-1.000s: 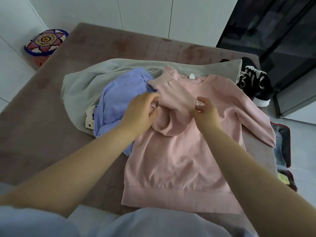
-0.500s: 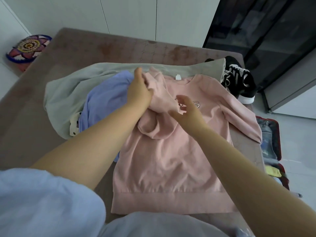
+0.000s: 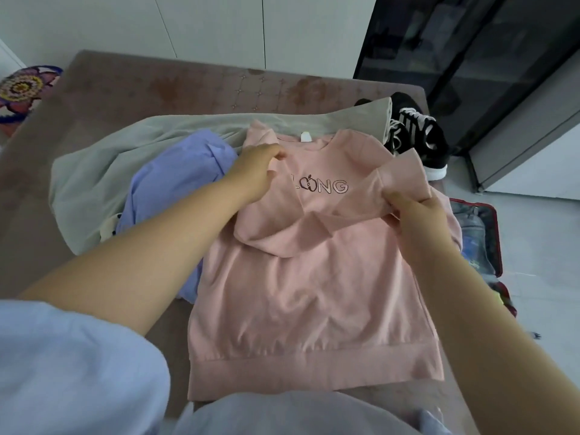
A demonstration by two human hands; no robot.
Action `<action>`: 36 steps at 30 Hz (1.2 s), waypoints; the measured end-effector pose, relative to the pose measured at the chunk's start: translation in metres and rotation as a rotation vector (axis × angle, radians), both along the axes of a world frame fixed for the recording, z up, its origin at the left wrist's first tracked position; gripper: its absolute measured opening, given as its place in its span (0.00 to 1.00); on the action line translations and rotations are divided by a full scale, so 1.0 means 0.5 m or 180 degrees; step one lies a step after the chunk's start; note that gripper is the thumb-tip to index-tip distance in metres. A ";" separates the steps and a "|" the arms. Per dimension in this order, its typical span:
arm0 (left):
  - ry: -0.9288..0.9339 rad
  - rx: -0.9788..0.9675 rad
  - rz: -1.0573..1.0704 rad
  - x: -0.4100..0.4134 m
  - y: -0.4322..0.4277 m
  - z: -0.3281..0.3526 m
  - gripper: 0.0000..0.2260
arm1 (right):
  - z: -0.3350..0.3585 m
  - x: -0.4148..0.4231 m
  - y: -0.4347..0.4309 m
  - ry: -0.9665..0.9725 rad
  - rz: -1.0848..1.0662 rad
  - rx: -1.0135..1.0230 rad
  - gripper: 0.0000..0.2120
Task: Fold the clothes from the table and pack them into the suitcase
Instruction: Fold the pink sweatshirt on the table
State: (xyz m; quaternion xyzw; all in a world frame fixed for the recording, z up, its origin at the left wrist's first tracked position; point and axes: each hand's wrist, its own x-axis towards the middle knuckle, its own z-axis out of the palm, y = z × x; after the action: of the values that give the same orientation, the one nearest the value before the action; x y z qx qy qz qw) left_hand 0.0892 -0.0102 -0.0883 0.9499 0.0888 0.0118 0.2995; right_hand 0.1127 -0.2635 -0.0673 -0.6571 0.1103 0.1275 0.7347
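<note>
The pink cotton sweatshirt point(image 3: 314, 293) lies flat on the brown table point(image 3: 94, 98). The left grip point(image 3: 257, 174) grasps its folded sleeve near the collar; the right grip point(image 3: 420, 215) pinches the other sleeve, lifted.

The left hand point(image 3: 254, 174) covers the start of the lettering on the pink sweatshirt point(image 3: 314, 293), the right arm point(image 3: 470, 309) and the worktop point(image 3: 94, 98) hide much of the suitcase point(image 3: 485, 233), whose contents are too blurred to tell, and the picture's left edge cuts off the patterned cushion point(image 3: 22, 89).
</note>
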 end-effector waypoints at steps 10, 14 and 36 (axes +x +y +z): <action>0.1607 0.2201 -0.1450 0.105 -0.029 -0.053 0.22 | 0.012 -0.028 -0.199 -0.0385 -0.0255 -0.0826 0.13; 0.1301 0.2241 -0.1041 0.121 0.021 -0.014 0.11 | -0.011 -0.030 -0.233 -0.0428 -0.0198 -0.0819 0.14; 0.0594 0.1983 0.1097 0.063 0.268 0.072 0.17 | -0.101 0.135 0.010 -0.0176 0.0108 -0.1682 0.11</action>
State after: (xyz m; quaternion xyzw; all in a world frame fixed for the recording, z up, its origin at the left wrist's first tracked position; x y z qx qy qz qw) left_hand 0.1207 0.1240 -0.0525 0.9636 0.2666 0.0018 -0.0199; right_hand 0.1804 -0.2585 -0.1176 -0.8311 0.1086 0.0886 0.5382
